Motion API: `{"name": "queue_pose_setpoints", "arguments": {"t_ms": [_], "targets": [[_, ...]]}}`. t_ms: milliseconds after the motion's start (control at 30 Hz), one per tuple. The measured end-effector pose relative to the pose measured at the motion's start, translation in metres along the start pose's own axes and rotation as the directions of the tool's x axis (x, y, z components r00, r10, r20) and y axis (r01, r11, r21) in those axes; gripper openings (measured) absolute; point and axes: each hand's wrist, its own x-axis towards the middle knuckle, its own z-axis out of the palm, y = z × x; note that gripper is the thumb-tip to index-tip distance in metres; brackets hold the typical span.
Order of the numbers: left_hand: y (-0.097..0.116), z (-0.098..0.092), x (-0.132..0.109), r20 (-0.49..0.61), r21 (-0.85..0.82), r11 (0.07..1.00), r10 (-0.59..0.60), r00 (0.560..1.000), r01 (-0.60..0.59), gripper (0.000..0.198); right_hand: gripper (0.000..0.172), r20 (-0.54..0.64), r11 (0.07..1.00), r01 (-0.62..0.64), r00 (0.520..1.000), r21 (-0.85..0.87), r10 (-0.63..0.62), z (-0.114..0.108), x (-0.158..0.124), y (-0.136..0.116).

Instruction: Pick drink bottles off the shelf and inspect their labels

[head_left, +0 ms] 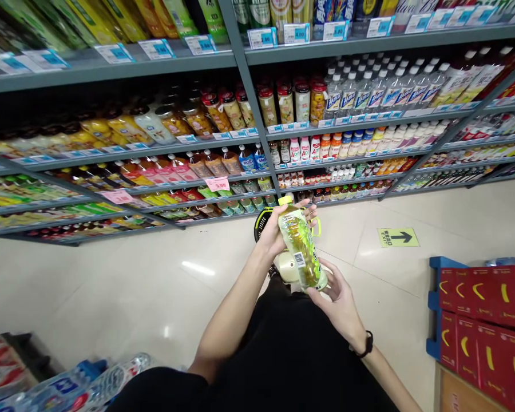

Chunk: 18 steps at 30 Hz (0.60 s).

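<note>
A clear bottle of yellow-green drink [301, 243], with a yellow cap and a green label, is tilted in front of my body. My left hand [278, 229] is closed around its upper part, with the fingers showing behind the neck. Near the base, my right hand [337, 294] grips the bottle between thumb and fingers. A barcode on the label faces up toward me. Below the bottle, a black basket with a yellow-green rim [262, 223] is partly hidden by my left hand and the bottle.
Shelves [253, 109] of bottles, jars and cans stretch across the front. A yellow floor sign with an arrow [398, 237] lies to the right. Red boxes [484, 320] are stacked at the right beside a blue pallet [434, 303]. Packs of water bottles [90, 383] stand at lower left.
</note>
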Motion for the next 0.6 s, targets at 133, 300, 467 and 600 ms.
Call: {"name": "queue_pose_setpoints", "arguments": {"t_ms": [133,300,467,600], "targets": [[-0.002,-0.001,0.003,-0.002,0.053,0.997,0.048,0.999,-0.048,0.048,0.070,-0.155,0.961,0.127,0.973,-0.247,-0.169,0.002,-0.002,0.005],[-0.007,0.001,0.006,0.022,0.057,0.994,0.089,0.996,-0.090,0.044,0.063,-0.244,0.876,0.129,0.933,-0.464,-0.266,0.007,-0.005,0.011],[-0.007,0.005,-0.004,0.036,0.186,0.971,0.146,0.989,-0.150,0.041,0.064,-0.116,0.908,0.145,0.972,-0.393,-0.206,0.000,0.006,0.015],[-0.010,0.018,-0.020,0.026,0.402,0.892,0.212,0.977,-0.204,0.029,0.061,0.184,0.981,0.127,0.978,-0.145,-0.099,-0.022,0.027,0.024]]}}
